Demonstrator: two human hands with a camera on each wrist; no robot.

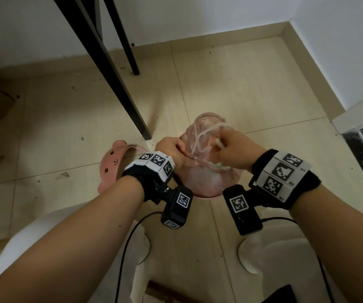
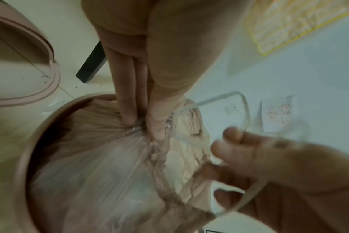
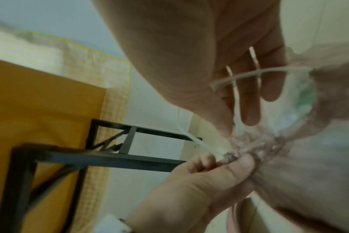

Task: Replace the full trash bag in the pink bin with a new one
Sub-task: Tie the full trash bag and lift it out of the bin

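Note:
The pink bin (image 1: 204,196) stands on the floor between my feet, with its full translucent pink trash bag (image 1: 206,178) still inside. The bag's mouth is gathered by a pale drawstring (image 1: 200,132). My left hand (image 1: 176,149) pinches the gathered neck of the bag (image 2: 141,126) between thumb and fingers. My right hand (image 1: 235,147) has its fingers hooked through the drawstring loops (image 2: 245,110), which cross its fingers (image 3: 249,97). In the left wrist view the bin's rim (image 2: 24,157) curves around the bag (image 2: 110,173).
The bin's pink bear-faced lid (image 1: 110,162) lies on the tiles to the left. A black table leg (image 1: 141,125) stands just behind the bin, a second leg (image 1: 132,62) farther back. Walls close the corner; a dark threshold (image 1: 359,149) is on the right. White slippers (image 1: 250,254) flank the bin.

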